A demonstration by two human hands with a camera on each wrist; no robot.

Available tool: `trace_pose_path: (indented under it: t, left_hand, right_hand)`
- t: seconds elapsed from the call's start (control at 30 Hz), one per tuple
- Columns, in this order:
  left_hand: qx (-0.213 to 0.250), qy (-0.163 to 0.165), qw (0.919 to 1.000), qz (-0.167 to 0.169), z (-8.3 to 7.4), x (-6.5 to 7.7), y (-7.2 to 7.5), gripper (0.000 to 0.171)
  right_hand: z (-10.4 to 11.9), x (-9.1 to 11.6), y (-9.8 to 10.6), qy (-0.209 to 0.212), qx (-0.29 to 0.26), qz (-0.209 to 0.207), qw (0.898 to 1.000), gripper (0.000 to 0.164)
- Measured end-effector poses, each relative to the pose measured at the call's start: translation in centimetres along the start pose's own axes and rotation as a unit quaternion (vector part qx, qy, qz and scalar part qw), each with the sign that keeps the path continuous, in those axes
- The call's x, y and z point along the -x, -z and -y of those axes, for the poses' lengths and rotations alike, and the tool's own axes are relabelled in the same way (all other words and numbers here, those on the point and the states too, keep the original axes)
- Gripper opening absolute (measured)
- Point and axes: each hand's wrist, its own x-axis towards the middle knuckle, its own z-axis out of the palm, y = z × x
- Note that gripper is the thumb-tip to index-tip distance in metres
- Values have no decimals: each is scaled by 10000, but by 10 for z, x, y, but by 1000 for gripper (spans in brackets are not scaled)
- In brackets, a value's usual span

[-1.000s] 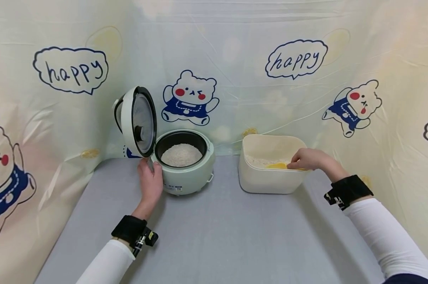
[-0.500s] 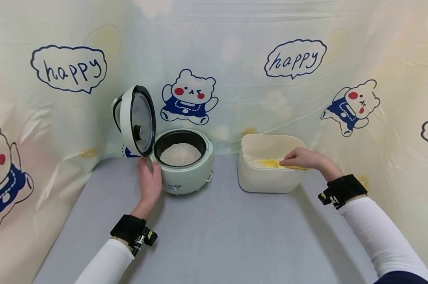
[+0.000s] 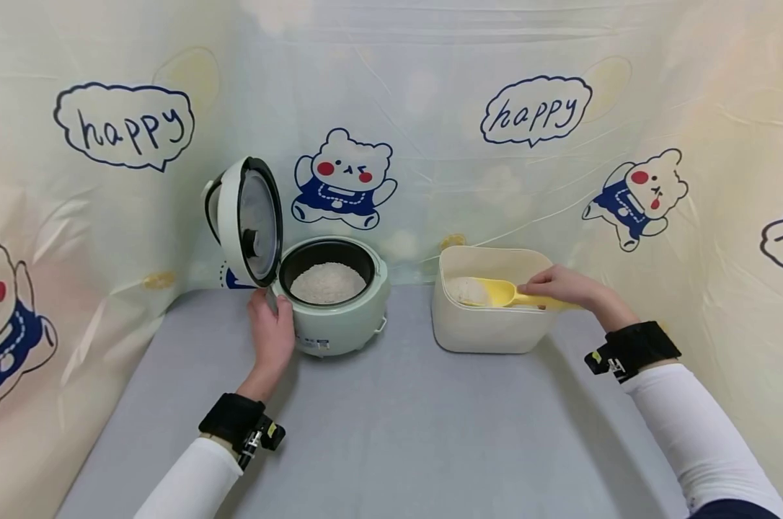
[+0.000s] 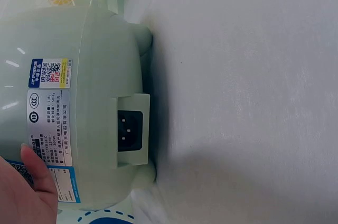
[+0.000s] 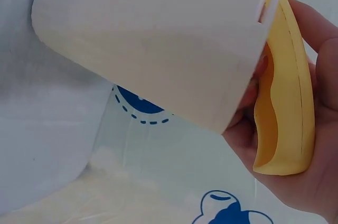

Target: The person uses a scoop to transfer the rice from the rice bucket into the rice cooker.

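A pale green rice cooker (image 3: 346, 324) stands at the left with its lid (image 3: 258, 223) raised and white rice (image 3: 329, 282) in its dark inner pot. My left hand (image 3: 271, 331) rests against the cooker's left side below the lid. In the left wrist view, the thumb (image 4: 39, 171) lies straight along the labels above the power socket (image 4: 130, 130). My right hand (image 3: 560, 283) grips the handle of a yellow scoop (image 3: 502, 293) heaped with rice (image 3: 467, 291). The scoop is level with the rim of a cream bin (image 3: 489, 331); its handle (image 5: 298, 97) crosses the bin's right side.
A grey cloth-covered table (image 3: 391, 432) carries the cooker and the bin, with a gap between them. Close behind hangs a printed curtain (image 3: 430, 108) with bears and "happy" bubbles.
The scoop has moved left and up out of the bin's depth, now showing a heap of rice. The right hand shifted with it; the left hand stays at the cooker.
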Motion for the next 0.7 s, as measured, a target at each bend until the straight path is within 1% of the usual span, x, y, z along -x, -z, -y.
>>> trace_pose_path:
  t: [0.2,0.4,0.47,0.6,0.7]
  left_hand:
    - [55,35,10000,-5,-1,0,-2,54]
    - [20,41,10000,-20,-1,0,0,55]
    - [19,56,10000,12,0,0,0,56]
    - [20,88,9999,113,-1,0,1,58]
    - [33,92,9999,119,-1,-1,1,58]
  right_hand:
    - [1,11,2,-247,-286,-287,9989,42]
    - [-2,11,-3,-337,-417,-586,9968,45]
    - [-5,12,-6,-296,-450,-650,9964,48]
    - [-6,13,-10,-228,-499,-698,9961,42]
    - [-6,13,-11,-228,-513,-717,9958,40]
